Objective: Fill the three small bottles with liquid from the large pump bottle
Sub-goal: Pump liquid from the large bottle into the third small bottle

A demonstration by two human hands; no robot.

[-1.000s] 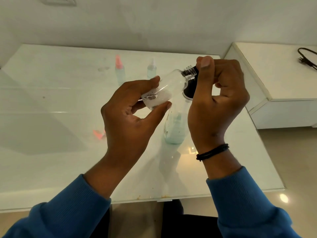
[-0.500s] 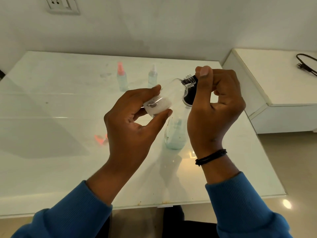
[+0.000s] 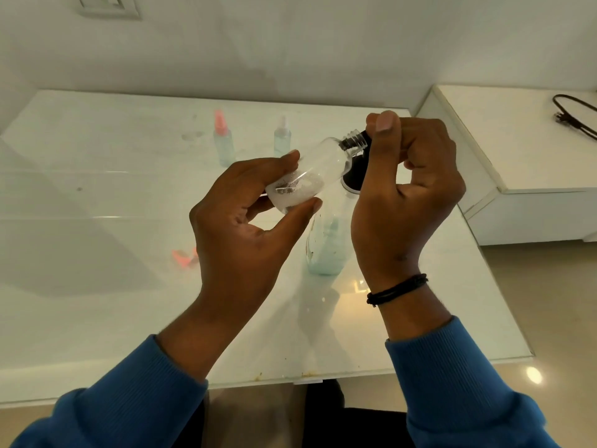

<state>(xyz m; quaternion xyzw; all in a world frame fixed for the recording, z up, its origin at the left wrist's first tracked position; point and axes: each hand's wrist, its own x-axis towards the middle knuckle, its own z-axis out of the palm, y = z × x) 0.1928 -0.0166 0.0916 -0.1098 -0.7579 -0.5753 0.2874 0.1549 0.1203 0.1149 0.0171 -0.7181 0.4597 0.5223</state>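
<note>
Fingers of my left hand (image 3: 245, 218) pinch a tilted, uncapped small bottle (image 3: 310, 171) above the table (image 3: 97, 195); my right hand (image 3: 407, 189) grips the black pump (image 3: 355, 171) of the large bottle (image 3: 326, 247) at its mouth.

Open room is offered by the left half of the desk (image 3: 80, 195). The far middle is blocked by two small bottles (image 3: 223, 144), and a pink cap (image 3: 184, 256) is found near the left hand (image 3: 239, 221).
</note>
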